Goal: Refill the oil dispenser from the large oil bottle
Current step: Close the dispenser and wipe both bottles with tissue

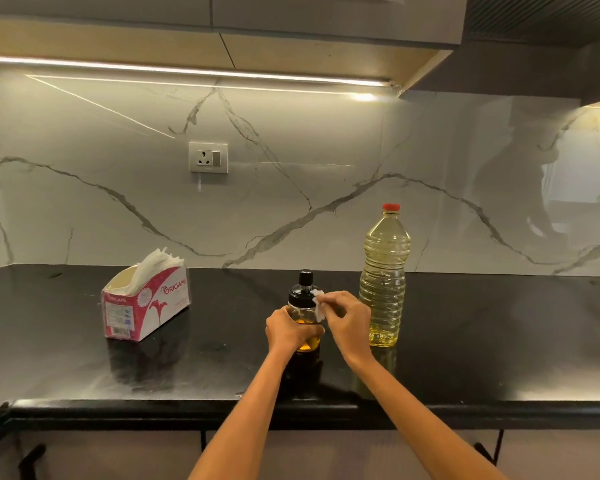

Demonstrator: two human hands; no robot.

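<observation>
The upright oil dispenser (305, 308) is gripped by the left hand (288, 329) — a tissue (319, 304) is pinched against its right side by the right hand (343, 317).

Large oil bottle (384, 277) crowds dispenser's (305, 311) right.

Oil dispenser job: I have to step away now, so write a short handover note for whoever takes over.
Left hand grips the oil dispenser, upright on the black counter, black lid on.
Right hand pinches a tissue against the dispenser's shoulder.
Large oil bottle stands just right of it, red cap on.
Done: some oil shows inside.
Left: finish wiping; whether more pouring is needed, cannot tell.
</observation>
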